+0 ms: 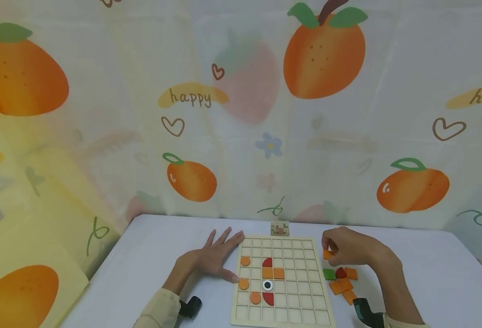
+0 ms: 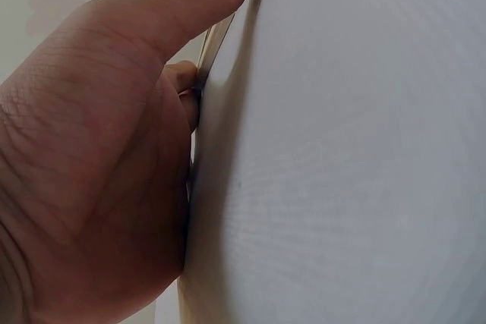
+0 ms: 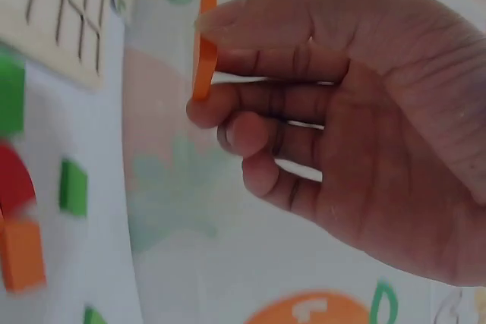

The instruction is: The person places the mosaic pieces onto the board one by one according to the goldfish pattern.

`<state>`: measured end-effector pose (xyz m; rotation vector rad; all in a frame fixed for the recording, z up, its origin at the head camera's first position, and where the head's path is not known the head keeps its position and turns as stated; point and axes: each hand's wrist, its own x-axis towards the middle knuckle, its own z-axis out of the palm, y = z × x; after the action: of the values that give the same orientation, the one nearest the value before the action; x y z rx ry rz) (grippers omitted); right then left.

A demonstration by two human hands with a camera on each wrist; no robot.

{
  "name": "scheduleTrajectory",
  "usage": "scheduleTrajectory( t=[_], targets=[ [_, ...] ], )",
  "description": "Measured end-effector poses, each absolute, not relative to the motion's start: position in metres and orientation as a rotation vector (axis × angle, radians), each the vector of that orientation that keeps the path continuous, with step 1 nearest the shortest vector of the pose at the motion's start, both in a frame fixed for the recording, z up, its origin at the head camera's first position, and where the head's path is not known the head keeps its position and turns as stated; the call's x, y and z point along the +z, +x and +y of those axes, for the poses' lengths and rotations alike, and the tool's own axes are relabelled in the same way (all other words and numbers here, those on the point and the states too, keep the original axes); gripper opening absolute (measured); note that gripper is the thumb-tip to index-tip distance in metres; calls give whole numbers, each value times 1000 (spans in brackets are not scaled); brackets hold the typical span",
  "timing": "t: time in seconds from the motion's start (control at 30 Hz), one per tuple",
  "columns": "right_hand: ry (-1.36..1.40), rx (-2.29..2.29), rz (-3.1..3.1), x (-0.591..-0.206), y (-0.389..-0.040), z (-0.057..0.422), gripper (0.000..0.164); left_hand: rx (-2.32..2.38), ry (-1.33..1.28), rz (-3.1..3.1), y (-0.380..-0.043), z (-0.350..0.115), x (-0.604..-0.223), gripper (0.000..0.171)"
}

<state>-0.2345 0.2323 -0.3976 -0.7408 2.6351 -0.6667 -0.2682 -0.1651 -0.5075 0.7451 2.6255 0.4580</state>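
On the pale, fruit-printed fabric backdrop [image 1: 241, 182], brown handwritten-style lettering [image 1: 190, 98] reads "happy" on a yellow-orange oblong printed patch [image 1: 193, 89] toward eleven o'clock from the head view's centre, and on a matching yellow-orange patch [image 1: 464, 99] between two and three o'clock (there the right edge cuts the word to "happ").

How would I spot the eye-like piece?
On the white table, find the pale gridded board the left hand touches. Look between an orange square above and a red piece below. There sits the round black and white piece, the only one on the board neither orange nor red.
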Motion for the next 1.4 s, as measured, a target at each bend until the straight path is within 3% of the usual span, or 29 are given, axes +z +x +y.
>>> scheduleTrajectory(
  t=[0.27,0.6,1.4],
  targets=[
    [-878,-567,2565,-413,-235,182,20,456,753,2623,-268,-166,-507,119],
    [-890,-509,2532,-439,-237,153,20,436,729,2622,-268,-166,-507,120],
    [-867,-426,2556,-436,-235,148,17,440,746,2629,-270,-166,-507,120]
  ],
)
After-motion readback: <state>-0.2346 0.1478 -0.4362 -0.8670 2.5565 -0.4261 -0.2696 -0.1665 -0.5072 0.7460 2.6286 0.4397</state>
